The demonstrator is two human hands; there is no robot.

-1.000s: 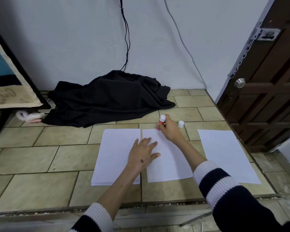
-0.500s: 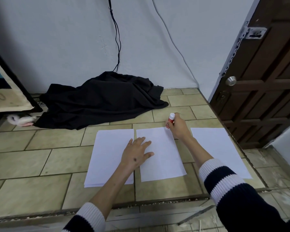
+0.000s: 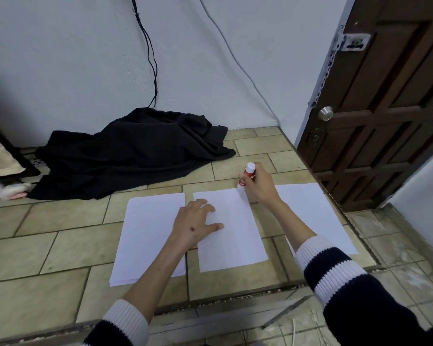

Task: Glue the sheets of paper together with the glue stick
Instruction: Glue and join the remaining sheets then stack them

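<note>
Head: right hand grips glue stick; left hand flat on sheet.

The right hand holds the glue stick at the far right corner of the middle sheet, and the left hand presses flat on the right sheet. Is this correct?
Not quite. The head view shows the left hand pressing on the middle sheet, not the right sheet. The right hand does hold the glue stick at its far right corner.

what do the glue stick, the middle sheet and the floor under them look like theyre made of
Glue stick: looks like smooth plastic, a red labelled barrel with white ends, slightly glossy.
Middle sheet: thin matt white paper, lying flat with crisp edges.
Floor: likely ceramic or stone tile, beige and mottled, with dark grout lines and a dull finish.
</note>
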